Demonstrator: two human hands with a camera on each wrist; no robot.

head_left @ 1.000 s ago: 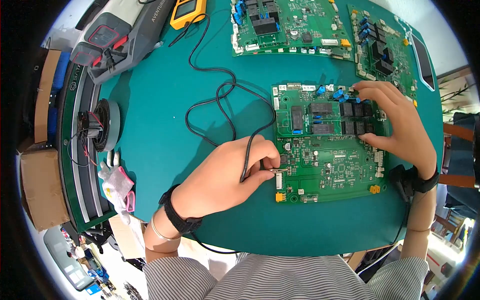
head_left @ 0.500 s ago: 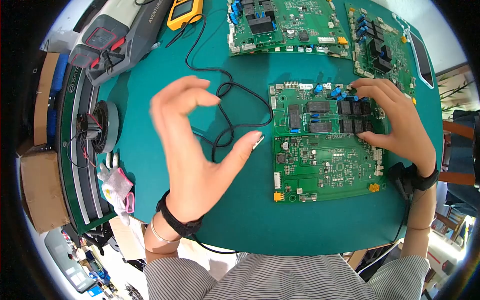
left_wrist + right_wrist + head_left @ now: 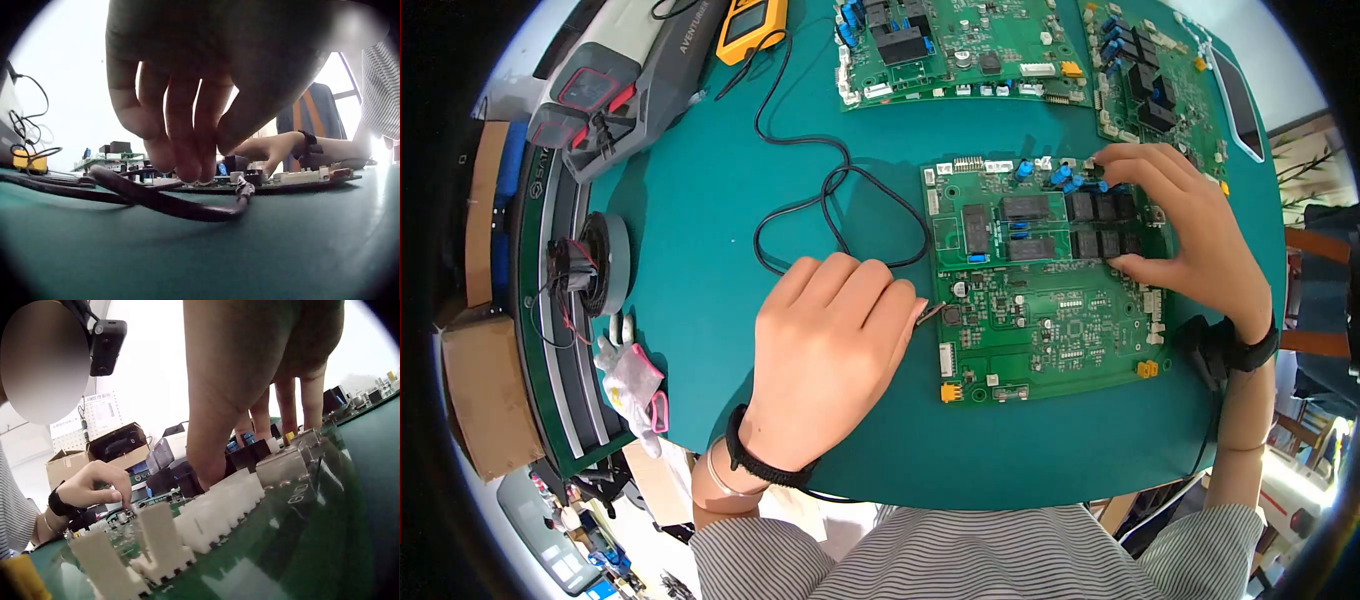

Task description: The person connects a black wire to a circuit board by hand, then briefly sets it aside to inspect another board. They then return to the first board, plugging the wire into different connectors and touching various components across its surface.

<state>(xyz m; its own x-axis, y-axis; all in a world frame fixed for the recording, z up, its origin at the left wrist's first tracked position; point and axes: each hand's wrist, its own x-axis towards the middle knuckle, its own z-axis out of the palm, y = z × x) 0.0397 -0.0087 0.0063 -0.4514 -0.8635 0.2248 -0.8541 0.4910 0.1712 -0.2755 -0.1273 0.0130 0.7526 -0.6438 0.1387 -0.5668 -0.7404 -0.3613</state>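
Observation:
My left hand (image 3: 830, 350) is low over the mat at the left edge of the green circuit board (image 3: 1050, 340), palm down with fingers bent downward. By its thumb tip lies the metal end of a black cable (image 3: 931, 312); in the left wrist view this metal end (image 3: 244, 187) lies in front of the fingers, not visibly held. Whether a fingertip touches it is hidden. My right hand (image 3: 1200, 235) spans the board's upper right part, fingers at the top edge and thumb beside the black relays (image 3: 1095, 243). In the right wrist view its thumb rests behind white connectors (image 3: 219, 509).
More circuit boards (image 3: 1000, 45) lie at the back and back right (image 3: 1150, 90), with a phone (image 3: 1238, 100) beside them. A yellow meter (image 3: 750, 25) is at the back left. A glove (image 3: 632, 380) and a round speaker-like part (image 3: 605, 265) are on the left.
My left hand first lifted from the board's lower left connector and spread, then turned palm down and came back to the board's left edge, higher up. The right hand keeps its grip.

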